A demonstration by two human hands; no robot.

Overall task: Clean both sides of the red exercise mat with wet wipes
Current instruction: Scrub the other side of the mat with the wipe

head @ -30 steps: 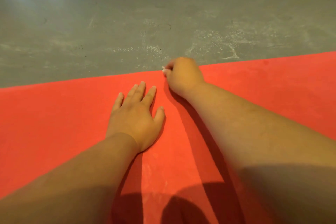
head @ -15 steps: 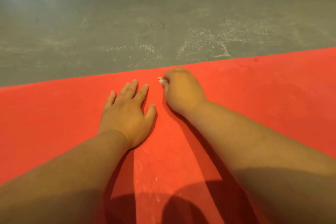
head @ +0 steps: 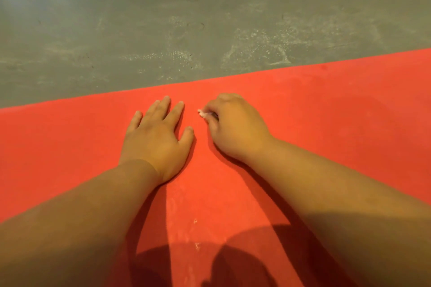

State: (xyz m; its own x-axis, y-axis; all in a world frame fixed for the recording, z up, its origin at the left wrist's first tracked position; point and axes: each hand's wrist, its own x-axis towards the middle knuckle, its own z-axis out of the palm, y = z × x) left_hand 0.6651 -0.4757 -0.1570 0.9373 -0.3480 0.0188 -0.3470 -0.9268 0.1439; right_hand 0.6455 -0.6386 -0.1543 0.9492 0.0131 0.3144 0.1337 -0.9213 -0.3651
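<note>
The red exercise mat (head: 326,119) lies flat across the lower part of the head view, its far edge slanting up to the right. My left hand (head: 156,137) rests flat on the mat with its fingers straight and spread. Just to its right, my right hand (head: 235,128) is curled over a small wet wipe (head: 202,113). Only a white tip of the wipe shows past the fingers, pressed to the mat a short way inside the far edge.
Grey concrete floor (head: 210,18) with pale dusty smears lies beyond the mat's far edge. A few whitish specks (head: 195,221) sit on the mat between my forearms. Shadows darken the mat near the bottom of the view.
My right hand has drawn the wipe back from the mat's far edge toward me. My left hand stayed flat on the mat.
</note>
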